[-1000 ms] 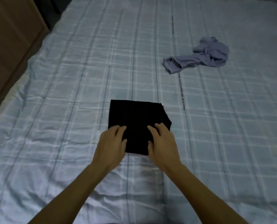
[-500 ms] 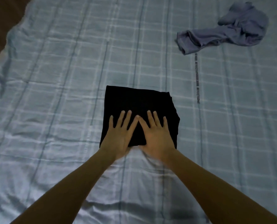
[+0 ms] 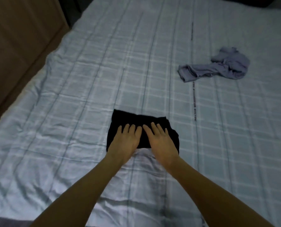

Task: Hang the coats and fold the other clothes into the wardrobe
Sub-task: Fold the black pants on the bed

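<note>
The left hand [image 3: 125, 141] and the right hand [image 3: 161, 141] lie side by side on a folded black cloth [image 3: 136, 118]. Both hands are flat, with the fingers straight and close together. They press down on the cloth and grip nothing. The thumbs are hard to see.

The hands cover the near half of the cloth. Its far edge and both side edges stick out past them. The cloth is so dark that its folds cannot be made out. Both bare arms run down to the bottom edge and are cut off there.

The cloth lies on a pale blue checked bed sheet [image 3: 87, 79], which is wrinkled near the arms. Far off to the right, a purple-grey garment [image 3: 218, 68] lies crumpled on the sheet, well apart from the hands. A thin line of tiny letters [image 3: 194, 102] runs along the sheet, too blurry to read. A brown wooden piece [image 3: 13, 38] stands at the left, cut off by the edge.
</note>
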